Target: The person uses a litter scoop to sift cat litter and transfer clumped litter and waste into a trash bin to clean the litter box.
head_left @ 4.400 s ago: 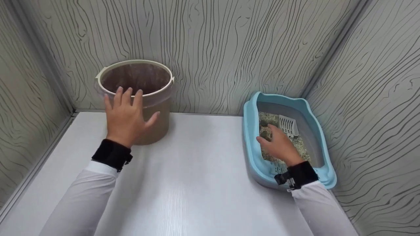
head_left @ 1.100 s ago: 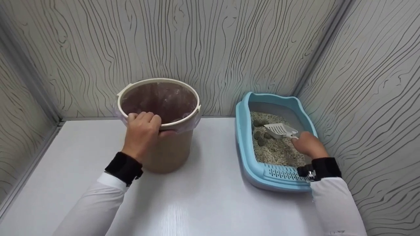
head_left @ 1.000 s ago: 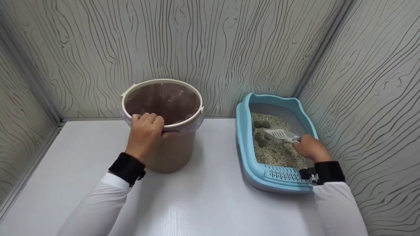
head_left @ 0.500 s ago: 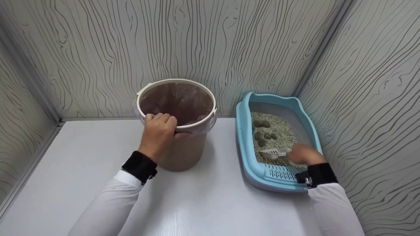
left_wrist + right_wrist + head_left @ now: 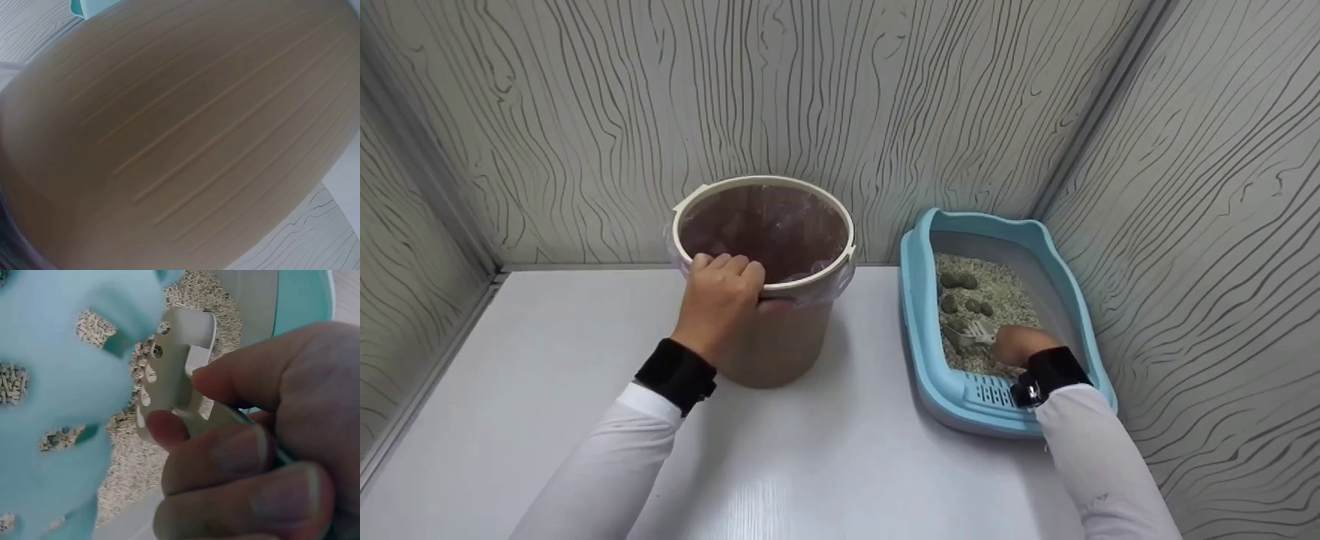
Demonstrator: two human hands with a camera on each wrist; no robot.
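Observation:
My left hand (image 5: 718,304) grips the near rim of a brown trash bin (image 5: 784,345), fingers over the cream ring and thumb outside. A thin clear bag lines the bin; its ribbed wall fills the left wrist view. My right hand (image 5: 1021,346) holds a pale slotted litter scoop (image 5: 978,332) by its handle, fingers curled round it, as the right wrist view shows. The scoop's head is down in the litter (image 5: 1005,296) of a blue litter box (image 5: 911,300), near its left wall. Several dark round clumps (image 5: 958,280) lie on the litter behind the scoop.
Both containers stand on a white table (image 5: 840,450), the bin left of the litter box with a gap between them. A wood-patterned wall (image 5: 840,112) rises behind, with another close by the box's right side. A slotted ledge (image 5: 990,390) spans the box's front.
My left hand went from open in front of the bin to gripping its rim, and the bin came right and nearer. My right hand took the scoop, moved it forward-left, then lowered it into litter.

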